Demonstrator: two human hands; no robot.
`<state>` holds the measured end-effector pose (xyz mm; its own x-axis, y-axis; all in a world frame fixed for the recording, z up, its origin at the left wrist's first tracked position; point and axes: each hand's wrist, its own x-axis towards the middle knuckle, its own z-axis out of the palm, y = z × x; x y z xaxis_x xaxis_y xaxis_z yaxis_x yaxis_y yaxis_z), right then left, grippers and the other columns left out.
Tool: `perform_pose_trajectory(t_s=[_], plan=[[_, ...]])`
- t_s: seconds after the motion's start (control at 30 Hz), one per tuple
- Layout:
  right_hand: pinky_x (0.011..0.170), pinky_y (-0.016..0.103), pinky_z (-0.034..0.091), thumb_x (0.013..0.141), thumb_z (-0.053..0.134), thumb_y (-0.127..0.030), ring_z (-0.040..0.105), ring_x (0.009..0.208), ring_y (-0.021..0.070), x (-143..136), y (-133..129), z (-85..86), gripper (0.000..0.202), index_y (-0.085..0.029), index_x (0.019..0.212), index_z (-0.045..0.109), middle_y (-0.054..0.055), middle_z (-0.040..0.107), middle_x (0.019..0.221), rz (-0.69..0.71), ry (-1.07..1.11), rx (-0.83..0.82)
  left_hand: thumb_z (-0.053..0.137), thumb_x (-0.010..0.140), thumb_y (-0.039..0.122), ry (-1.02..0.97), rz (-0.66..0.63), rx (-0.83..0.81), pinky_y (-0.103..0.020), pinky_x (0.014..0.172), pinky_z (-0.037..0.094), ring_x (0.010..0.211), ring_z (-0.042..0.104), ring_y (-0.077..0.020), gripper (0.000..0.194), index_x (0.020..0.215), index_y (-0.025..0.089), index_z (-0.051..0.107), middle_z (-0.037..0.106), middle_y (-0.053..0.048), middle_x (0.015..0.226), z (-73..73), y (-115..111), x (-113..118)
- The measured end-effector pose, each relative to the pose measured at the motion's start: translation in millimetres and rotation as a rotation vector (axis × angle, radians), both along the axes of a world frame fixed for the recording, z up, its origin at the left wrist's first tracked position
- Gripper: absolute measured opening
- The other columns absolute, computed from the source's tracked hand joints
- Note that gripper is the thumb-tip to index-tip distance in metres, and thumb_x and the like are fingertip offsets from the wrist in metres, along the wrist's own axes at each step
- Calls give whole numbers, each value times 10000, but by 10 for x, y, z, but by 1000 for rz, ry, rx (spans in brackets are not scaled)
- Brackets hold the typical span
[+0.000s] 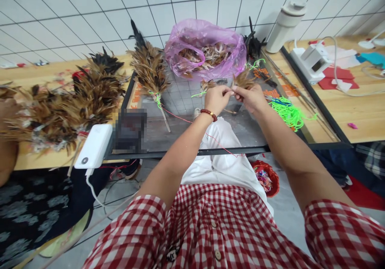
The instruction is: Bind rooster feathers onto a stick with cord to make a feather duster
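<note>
Over the glass panel (pixel 183 134), my left hand (pixel 217 100) and my right hand (pixel 251 96) meet at the fingertips. A brown feather bunch (pixel 244 79) is pinched in my right hand, its fluffy end pointing up and away. My left thumb and finger are pressed together at the base of the bunch; what they pinch is too small to name. Left of my hands, a feather duster (pixel 150 70) with green ties and a stick lies on the glass. A small feather tuft (pixel 207 85) with green string rests just beyond my left hand.
Behind my hands sits a pink plastic bag (pixel 237 56) of feathers. Green cords (pixel 290 114) lie to the right, below a white bottle (pixel 285 26). Feather bundles (pixel 99 96), a power bank (pixel 94 146) and another person's arm (pixel 7 140) are at the left. A red basket (pixel 272 185) is below.
</note>
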<state>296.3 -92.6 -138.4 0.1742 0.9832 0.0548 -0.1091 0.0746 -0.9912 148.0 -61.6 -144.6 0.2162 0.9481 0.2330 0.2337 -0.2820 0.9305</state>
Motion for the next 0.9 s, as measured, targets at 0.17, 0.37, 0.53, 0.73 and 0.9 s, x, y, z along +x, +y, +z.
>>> perform_pose_trajectory(t_s=[0.17, 0.37, 0.53, 0.73, 0.9], plan=[[500, 211, 463, 520, 942, -293, 528, 545, 84, -15, -34, 66, 349, -204, 696, 654, -18, 640, 629, 82, 30, -36, 692, 818, 99, -95, -12, -220, -237, 693, 534, 630, 638, -107, 166, 674, 179, 708, 688, 4, 623, 78, 0, -11], [496, 189, 434, 594, 946, -389, 506, 529, 66, -47, -33, 59, 362, -191, 674, 654, -14, 625, 606, 124, 4, -45, 642, 835, 63, -280, -52, -455, -195, 575, 482, 539, 591, -60, 260, 596, 164, 641, 658, 12, 591, 200, -70, -12], [472, 179, 372, 621, 950, -395, 482, 503, 63, -37, 2, 6, 383, -190, 646, 628, -29, 605, 562, 45, -71, -28, 675, 862, 106, -183, -39, -357, -191, 570, 476, 522, 568, -63, 323, 555, 172, 596, 601, 30, 536, 125, -72, 34], [475, 202, 315, 678, 852, -292, 415, 479, 62, -25, 25, 4, 292, -198, 610, 583, -48, 525, 519, -19, -127, 23, 704, 869, 105, -291, -65, -464, -201, 642, 516, 578, 600, -62, 182, 698, 158, 672, 645, 35, 620, 200, -126, 47], [481, 203, 317, 678, 861, -299, 420, 479, 53, -93, 4, 33, 308, -193, 627, 576, -51, 529, 535, 20, -88, 11, 633, 863, 14, -270, 8, -395, -195, 585, 469, 515, 515, -53, 329, 595, 178, 534, 534, 66, 521, 197, -123, 64]])
